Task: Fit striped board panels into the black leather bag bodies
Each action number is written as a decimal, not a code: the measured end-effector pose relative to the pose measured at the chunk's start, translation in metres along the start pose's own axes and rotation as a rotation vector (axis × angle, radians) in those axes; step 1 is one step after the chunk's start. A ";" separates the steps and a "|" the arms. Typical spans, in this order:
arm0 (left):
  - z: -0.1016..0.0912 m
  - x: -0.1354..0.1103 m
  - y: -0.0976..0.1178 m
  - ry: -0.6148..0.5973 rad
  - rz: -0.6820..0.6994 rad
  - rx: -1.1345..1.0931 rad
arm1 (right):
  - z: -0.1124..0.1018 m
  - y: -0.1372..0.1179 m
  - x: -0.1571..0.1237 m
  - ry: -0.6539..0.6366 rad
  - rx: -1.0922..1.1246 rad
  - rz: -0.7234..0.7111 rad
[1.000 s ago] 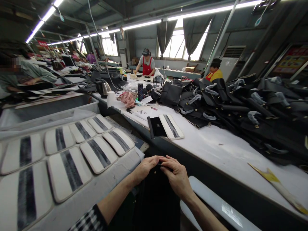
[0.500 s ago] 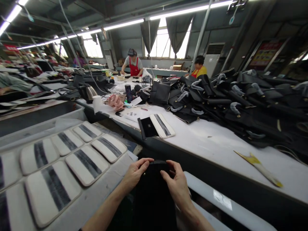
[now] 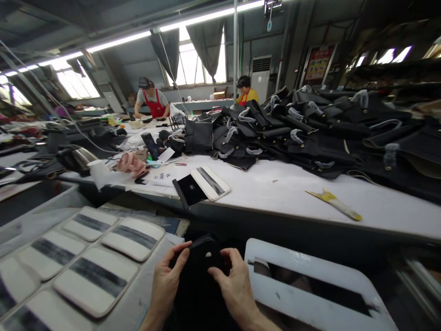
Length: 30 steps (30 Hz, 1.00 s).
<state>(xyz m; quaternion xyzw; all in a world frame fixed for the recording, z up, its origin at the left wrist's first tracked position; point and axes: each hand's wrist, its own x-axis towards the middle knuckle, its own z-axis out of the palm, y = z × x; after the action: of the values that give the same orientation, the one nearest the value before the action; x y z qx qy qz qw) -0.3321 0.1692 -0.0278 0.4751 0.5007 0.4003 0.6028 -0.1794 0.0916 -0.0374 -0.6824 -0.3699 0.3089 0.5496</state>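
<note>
Low in the middle, a black, soft-looking piece [image 3: 200, 294] is held up between my two hands; its kind is unclear, and its lower part merges into the dark. My left hand [image 3: 167, 278] pinches its left edge with thumb and fingers. On the opposite edge, my right hand [image 3: 236, 282] grips with the thumb in front and the fingers partly hidden behind. A small pale spot [image 3: 208, 254] shows near the top of the piece, between the hands. To the left lie rows of cream rounded panels [image 3: 134, 238], each with a dark stripe.
Ahead, a white worktable [image 3: 268, 197] carries black bags [image 3: 317, 142] in a heap, a yellow-stained scraper [image 3: 334, 204], a striped panel [image 3: 211, 182], a black flap piece [image 3: 190, 189], a pink fan [image 3: 132, 164] and a kettle [image 3: 74, 158]. A pale slotted frame [image 3: 310, 276] stands right. Two people work behind.
My view has turned to the right, so the table and panels appear further left. The black piece stays in both hands, now tilted, with a pale spot showing on it.
</note>
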 end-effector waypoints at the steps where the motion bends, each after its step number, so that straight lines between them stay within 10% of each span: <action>1: -0.001 0.000 -0.001 0.002 -0.008 -0.013 | 0.001 -0.001 0.001 -0.016 0.022 0.025; 8: -0.006 0.005 -0.006 -0.015 0.001 -0.026 | 0.004 0.005 0.010 -0.119 0.259 0.167; 20: 0.014 -0.048 -0.071 0.429 0.035 0.061 | 0.006 0.024 0.018 -0.043 0.154 0.069; 30: 0.015 -0.058 -0.057 0.427 0.143 0.160 | 0.001 0.032 0.014 -0.010 0.112 0.082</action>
<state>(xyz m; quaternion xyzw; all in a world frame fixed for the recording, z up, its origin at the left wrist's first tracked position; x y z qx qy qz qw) -0.3272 0.0976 -0.0693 0.4602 0.6122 0.4923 0.4137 -0.1673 0.1000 -0.0689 -0.6635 -0.3264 0.3547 0.5722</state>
